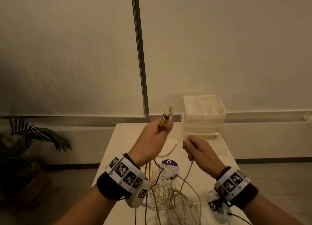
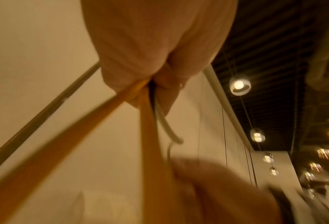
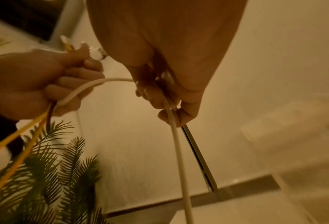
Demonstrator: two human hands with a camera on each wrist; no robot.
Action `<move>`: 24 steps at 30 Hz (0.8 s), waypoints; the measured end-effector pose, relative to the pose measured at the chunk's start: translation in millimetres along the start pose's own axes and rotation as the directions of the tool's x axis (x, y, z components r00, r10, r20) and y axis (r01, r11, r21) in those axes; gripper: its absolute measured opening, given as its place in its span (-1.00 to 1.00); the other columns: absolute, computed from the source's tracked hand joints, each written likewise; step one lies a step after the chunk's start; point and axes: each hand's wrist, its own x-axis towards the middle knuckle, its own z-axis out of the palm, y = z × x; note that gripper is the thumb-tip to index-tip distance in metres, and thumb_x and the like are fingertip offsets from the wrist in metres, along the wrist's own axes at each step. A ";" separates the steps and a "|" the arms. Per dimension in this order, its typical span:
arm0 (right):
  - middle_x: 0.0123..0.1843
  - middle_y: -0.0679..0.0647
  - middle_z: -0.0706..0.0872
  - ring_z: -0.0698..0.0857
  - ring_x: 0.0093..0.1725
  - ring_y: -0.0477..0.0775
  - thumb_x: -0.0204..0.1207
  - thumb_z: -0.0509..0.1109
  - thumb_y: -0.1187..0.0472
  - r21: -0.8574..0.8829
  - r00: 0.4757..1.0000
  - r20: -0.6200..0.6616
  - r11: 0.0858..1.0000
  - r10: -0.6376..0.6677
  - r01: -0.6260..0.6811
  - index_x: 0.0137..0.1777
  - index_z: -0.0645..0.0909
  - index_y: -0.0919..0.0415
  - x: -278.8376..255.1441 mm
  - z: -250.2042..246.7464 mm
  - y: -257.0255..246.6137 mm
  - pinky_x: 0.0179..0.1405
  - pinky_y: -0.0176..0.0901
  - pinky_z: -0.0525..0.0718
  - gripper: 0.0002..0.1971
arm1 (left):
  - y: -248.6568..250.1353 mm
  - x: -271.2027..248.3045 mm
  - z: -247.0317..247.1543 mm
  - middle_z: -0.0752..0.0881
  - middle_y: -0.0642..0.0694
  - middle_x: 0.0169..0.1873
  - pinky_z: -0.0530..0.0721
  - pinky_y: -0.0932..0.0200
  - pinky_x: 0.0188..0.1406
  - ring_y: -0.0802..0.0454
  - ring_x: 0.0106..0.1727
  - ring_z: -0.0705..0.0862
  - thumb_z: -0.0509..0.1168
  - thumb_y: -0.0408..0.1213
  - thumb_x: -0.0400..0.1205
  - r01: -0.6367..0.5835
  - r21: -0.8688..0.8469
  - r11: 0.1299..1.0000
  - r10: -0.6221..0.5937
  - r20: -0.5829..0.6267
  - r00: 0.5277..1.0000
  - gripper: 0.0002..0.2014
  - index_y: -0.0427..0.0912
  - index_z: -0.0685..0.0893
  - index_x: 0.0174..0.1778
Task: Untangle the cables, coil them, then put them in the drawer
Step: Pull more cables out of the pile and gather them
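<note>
My left hand [image 1: 157,137] is raised over the table and grips a bundle of cable ends: yellow cables [image 2: 148,115], a dark one and white plugs [image 1: 167,114] sticking up above the fist. My right hand [image 1: 195,148] holds a white cable [image 3: 176,136] that arcs from the left fist [image 3: 44,84] through its curled fingers and hangs down. A tangle of white and yellow cables [image 1: 170,196] lies on the white table [image 1: 216,159] below both hands. The translucent drawer unit [image 1: 203,118] stands at the table's far right.
A round purple sticker [image 1: 169,163] lies on the table near the tangle. A potted palm [image 1: 25,150] stands on the floor to the left. A metal strip [image 1: 140,55] runs up the wall behind the table.
</note>
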 end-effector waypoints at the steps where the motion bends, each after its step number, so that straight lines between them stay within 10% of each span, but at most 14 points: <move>1: -0.48 0.03 0.47 0.46 -0.47 -0.02 0.70 0.21 0.26 -0.006 1.000 0.007 1.000 -0.025 0.025 -0.24 0.53 0.23 3.7 -3.9 -8.1 -0.39 -0.04 0.48 -0.75 | -9.7 -2.2 5.0 0.48 0.17 -0.53 0.35 0.16 -0.52 0.19 -0.53 0.38 0.24 0.04 0.71 -0.007 0.077 0.997 0.005 0.016 1.000 -0.72 0.02 0.50 -0.28; 5: -0.38 0.12 0.61 0.54 -0.43 -0.02 0.68 0.23 0.30 -0.020 0.989 0.083 0.992 -0.120 0.122 -0.21 0.56 0.23 10.3 -10.8 -40.2 -0.39 -0.10 0.55 -0.79 | -21.3 -7.9 21.0 0.77 -0.07 -0.27 0.66 -0.13 -0.19 -0.11 -0.27 0.69 0.43 0.19 0.46 0.034 0.213 0.976 -0.038 0.013 0.999 -0.64 -0.03 0.72 -0.08; 11: -0.50 -0.14 0.57 0.48 -0.48 -0.18 0.67 0.27 0.25 -0.035 0.987 0.097 0.990 -0.130 0.134 -0.22 0.62 0.17 3.6 -17.7 -37.9 -0.42 -0.26 0.48 -0.78 | -3.4 -5.8 18.9 0.53 0.03 -0.57 0.46 0.16 -0.44 0.13 -0.52 0.45 0.41 -0.12 0.63 0.076 0.050 0.996 -0.070 -0.114 0.991 -0.72 -0.16 0.67 -0.37; 17: -0.39 0.06 0.63 0.59 -0.37 -0.05 0.70 0.11 -0.04 -0.001 0.980 0.198 1.000 0.022 -0.022 -0.19 0.49 0.31 -30.9 30.1 23.2 -0.18 -0.03 0.61 -0.58 | 49.0 5.9 10.3 0.55 -0.23 -0.46 0.48 0.21 -0.61 0.09 -0.54 0.45 0.34 -0.24 0.67 -0.256 -0.052 0.965 0.206 -0.450 0.869 -0.74 -0.43 0.65 -0.14; 20: -0.44 0.05 0.60 0.58 -0.39 0.04 0.62 0.07 -0.27 0.043 0.985 0.121 0.991 0.120 -0.125 -0.24 0.46 0.23 -39.5 32.4 44.3 -0.16 0.13 0.62 -0.46 | 51.3 9.1 4.3 0.55 -0.09 -0.46 0.51 0.23 -0.59 0.11 -0.55 0.45 0.35 -0.23 0.66 -0.220 -0.048 0.974 0.186 -0.382 0.905 -0.77 -0.38 0.64 -0.14; 24: -0.50 0.05 0.36 0.36 -0.49 0.04 0.63 0.11 -0.05 0.336 0.980 -0.100 0.933 0.174 -0.132 -0.23 0.42 0.25 -19.1 -1.8 5.8 -0.40 -0.03 0.42 -0.63 | 11.7 -6.0 11.2 0.62 0.24 -0.55 0.50 0.40 -0.52 0.32 -0.56 0.51 0.47 -0.17 0.58 0.089 0.053 0.995 -0.082 -0.125 0.989 -0.86 -0.09 0.69 -0.02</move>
